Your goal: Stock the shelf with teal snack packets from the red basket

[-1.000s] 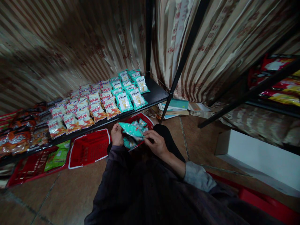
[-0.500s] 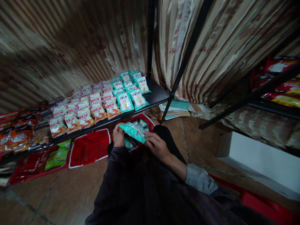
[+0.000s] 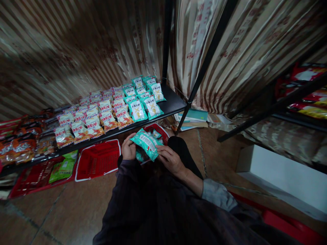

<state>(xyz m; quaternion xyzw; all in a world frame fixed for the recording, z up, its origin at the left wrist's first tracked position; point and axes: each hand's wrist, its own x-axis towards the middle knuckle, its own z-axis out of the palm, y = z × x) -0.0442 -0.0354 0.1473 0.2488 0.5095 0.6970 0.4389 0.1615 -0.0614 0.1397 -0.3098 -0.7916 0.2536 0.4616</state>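
teal snack bag (image 3: 146,144) held by its two ends, above a red basket (image 3: 165,132)
your left hand (image 3: 129,148) pinches one end while your right hand (image 3: 171,159) is closed on the opposite end; beneath, the red basket holds more teal packets (image 3: 156,134). past them, teal-and-white bags (image 3: 138,110) sit in rows on a black shelf (image 3: 174,101), just beside orange-and-white bags (image 3: 93,126), and a striped curtain (image 3: 143,41) hangs behind the shelf.
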